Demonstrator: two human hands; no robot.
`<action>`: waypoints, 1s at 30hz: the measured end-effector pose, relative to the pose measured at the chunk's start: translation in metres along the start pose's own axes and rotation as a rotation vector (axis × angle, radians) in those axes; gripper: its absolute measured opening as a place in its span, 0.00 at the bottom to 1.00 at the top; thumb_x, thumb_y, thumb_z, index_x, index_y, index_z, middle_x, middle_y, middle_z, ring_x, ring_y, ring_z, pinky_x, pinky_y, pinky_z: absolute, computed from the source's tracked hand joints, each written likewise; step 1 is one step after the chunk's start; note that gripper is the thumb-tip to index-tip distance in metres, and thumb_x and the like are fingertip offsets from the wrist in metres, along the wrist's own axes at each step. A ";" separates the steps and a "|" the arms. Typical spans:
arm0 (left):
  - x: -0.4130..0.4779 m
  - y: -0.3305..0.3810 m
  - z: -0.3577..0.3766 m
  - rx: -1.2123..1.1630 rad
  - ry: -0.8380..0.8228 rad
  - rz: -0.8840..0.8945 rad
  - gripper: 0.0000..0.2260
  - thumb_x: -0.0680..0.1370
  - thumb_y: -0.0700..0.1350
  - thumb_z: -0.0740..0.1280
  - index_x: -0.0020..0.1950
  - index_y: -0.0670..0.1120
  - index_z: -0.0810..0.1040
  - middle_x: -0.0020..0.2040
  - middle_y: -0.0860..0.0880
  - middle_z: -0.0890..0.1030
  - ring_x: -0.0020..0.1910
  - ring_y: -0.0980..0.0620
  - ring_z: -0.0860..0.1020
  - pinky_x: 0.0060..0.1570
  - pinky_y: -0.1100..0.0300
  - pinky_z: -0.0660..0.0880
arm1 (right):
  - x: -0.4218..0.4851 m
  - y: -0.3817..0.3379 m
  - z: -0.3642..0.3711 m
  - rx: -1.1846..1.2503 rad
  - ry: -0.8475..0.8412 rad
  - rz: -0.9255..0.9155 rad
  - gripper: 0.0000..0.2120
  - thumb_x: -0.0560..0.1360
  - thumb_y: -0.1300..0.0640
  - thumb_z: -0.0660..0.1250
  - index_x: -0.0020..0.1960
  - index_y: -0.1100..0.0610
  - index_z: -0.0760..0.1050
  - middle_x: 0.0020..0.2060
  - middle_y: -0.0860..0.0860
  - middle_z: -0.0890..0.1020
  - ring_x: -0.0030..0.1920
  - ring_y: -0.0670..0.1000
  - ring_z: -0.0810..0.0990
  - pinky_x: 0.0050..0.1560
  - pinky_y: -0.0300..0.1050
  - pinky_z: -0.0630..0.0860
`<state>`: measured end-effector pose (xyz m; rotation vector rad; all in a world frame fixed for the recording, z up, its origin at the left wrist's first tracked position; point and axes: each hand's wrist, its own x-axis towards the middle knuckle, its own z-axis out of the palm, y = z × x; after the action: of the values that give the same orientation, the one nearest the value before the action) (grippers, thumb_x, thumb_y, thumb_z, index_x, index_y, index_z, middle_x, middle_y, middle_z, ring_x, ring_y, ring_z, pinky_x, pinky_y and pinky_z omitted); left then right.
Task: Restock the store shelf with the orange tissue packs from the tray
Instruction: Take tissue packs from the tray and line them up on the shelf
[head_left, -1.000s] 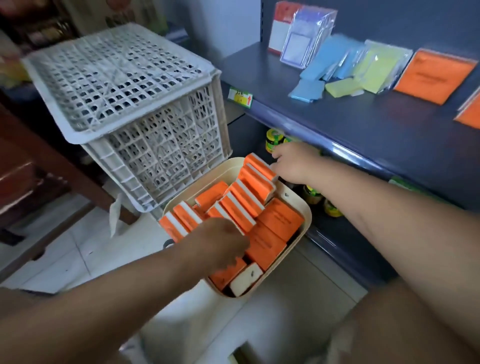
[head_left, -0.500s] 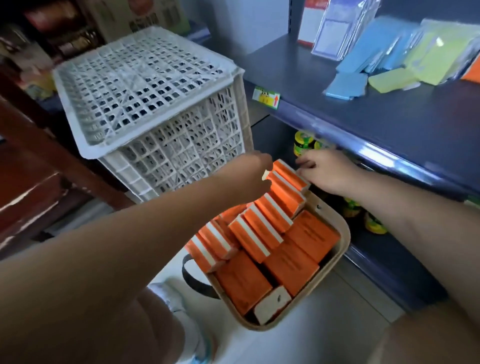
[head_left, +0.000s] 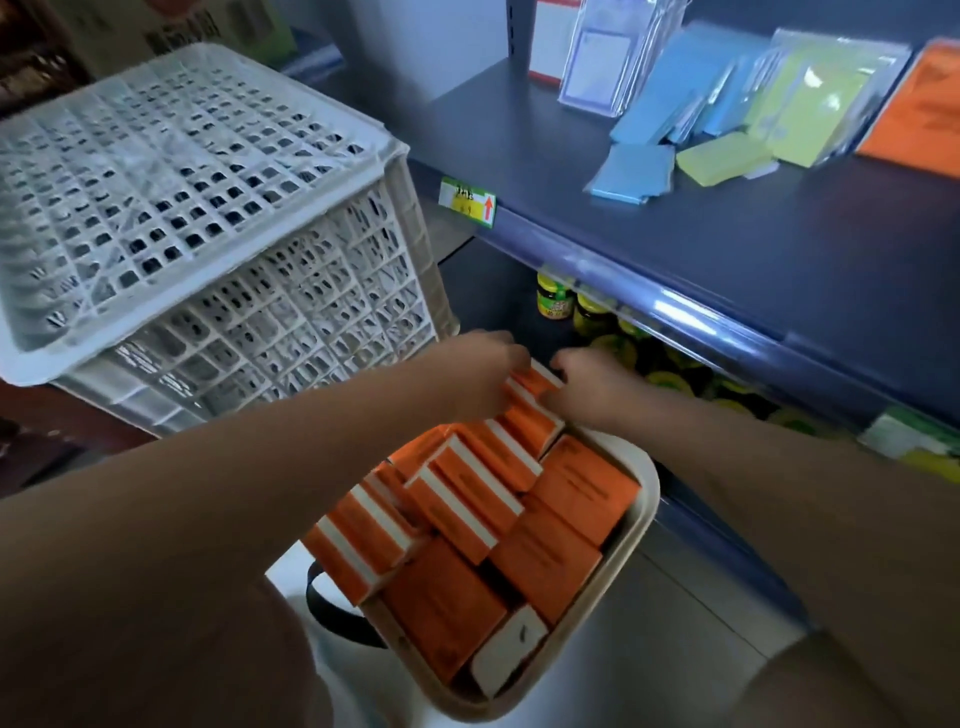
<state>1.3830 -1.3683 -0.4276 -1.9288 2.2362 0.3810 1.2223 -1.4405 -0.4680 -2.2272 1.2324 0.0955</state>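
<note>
Dark blue store shelf (head_left: 675, 228) runs along the right, with blue, green and orange flat packs lying on its top level and yellow-lidded jars (head_left: 556, 299) half hidden in shadow below. Beside it stands an upturned white crate (head_left: 208, 218). A beige tray (head_left: 631, 540) holds orange tissue packs (head_left: 467, 499). Left hand (head_left: 478, 374) and right hand (head_left: 587, 384) both pinch the farthest pack (head_left: 535, 382); their fingertips are blurred.

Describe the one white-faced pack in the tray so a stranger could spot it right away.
Start at the upturned white lattice plastic crate; below and right of it sits the cream oval tray packed with orange tissue packs. Go to the tray's near end, farthest from both hands. There the white-faced pack shows a plain white side, while its neighbours show orange.
</note>
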 end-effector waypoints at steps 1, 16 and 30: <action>0.000 -0.002 0.003 0.027 0.001 0.008 0.18 0.76 0.45 0.67 0.66 0.45 0.77 0.59 0.43 0.77 0.58 0.41 0.78 0.55 0.54 0.71 | 0.001 0.000 0.004 0.002 0.008 -0.006 0.12 0.73 0.45 0.70 0.46 0.54 0.77 0.41 0.51 0.80 0.44 0.54 0.82 0.43 0.48 0.79; -0.005 -0.025 0.020 0.089 0.145 0.205 0.14 0.70 0.48 0.67 0.54 0.51 0.83 0.51 0.47 0.83 0.54 0.39 0.79 0.47 0.45 0.80 | -0.039 -0.041 0.015 0.141 0.535 0.023 0.04 0.74 0.56 0.65 0.44 0.57 0.73 0.43 0.55 0.79 0.43 0.60 0.78 0.37 0.46 0.65; -0.078 0.020 -0.071 -0.436 0.439 0.132 0.14 0.72 0.42 0.79 0.56 0.50 0.84 0.47 0.54 0.84 0.42 0.66 0.78 0.48 0.61 0.76 | -0.139 -0.019 -0.101 0.439 0.670 -0.140 0.13 0.74 0.58 0.74 0.58 0.50 0.83 0.49 0.45 0.86 0.49 0.45 0.84 0.56 0.46 0.80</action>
<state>1.3785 -1.3126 -0.3353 -2.2617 2.7556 0.5479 1.1368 -1.3813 -0.3299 -1.9878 1.2508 -0.9508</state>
